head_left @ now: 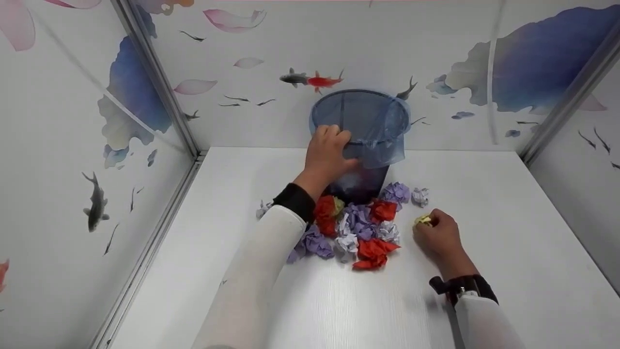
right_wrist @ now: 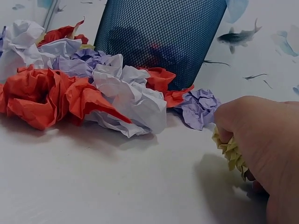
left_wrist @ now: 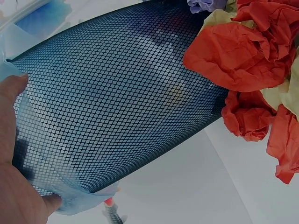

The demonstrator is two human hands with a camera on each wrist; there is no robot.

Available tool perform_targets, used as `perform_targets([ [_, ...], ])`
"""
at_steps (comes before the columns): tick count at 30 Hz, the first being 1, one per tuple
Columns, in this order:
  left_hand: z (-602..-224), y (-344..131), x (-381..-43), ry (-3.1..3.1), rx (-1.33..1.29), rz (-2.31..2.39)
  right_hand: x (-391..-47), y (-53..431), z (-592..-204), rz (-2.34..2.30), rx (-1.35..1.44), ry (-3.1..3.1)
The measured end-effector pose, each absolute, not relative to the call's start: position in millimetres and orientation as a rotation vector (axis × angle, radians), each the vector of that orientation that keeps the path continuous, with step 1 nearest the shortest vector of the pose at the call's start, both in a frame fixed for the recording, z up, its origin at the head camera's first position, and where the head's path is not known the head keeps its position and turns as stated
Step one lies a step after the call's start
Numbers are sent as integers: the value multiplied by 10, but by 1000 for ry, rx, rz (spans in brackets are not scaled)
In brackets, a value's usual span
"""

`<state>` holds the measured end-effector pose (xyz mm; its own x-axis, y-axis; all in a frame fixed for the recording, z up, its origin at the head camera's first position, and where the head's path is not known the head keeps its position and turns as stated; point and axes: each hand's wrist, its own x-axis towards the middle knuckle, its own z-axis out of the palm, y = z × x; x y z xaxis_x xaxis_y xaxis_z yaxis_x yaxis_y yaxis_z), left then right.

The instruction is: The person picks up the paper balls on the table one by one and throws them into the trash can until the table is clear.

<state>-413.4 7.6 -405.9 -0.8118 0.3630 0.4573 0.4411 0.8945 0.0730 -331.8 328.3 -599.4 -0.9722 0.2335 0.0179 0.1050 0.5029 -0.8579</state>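
A dark mesh wastebasket [head_left: 361, 186] with a pale blue plastic liner [head_left: 387, 151] folded over its rim stands at the back of the table. My left hand [head_left: 328, 154] grips its near rim, fingers over the top. In the left wrist view, my thumb and a fingertip press the liner and mesh near the rim. To the right of the heap, my right hand [head_left: 441, 236] pinches a yellow crumpled paper ball [right_wrist: 230, 151] close over the table. Faint coloured shapes show through the mesh [right_wrist: 159, 42] in the right wrist view.
Red [head_left: 375, 253], purple [head_left: 317, 242] and white [head_left: 347, 247] crumpled papers lie heaped before the wastebasket on the white table [head_left: 368, 310]. A loose white ball [head_left: 420, 196] lies right of it. Walls printed with fish and petals enclose the back and sides.
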Motion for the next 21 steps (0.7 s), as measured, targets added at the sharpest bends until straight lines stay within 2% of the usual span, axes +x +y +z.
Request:
perform_targets([
  [12,-4057,71,-4151,-2621,-583,-255,-3338,3305,-6003,1420,-267,-2554],
  [21,-4055,73,-4139,-2623,-587,-250,-3163,3268,-5973,1496,-312,-2598],
])
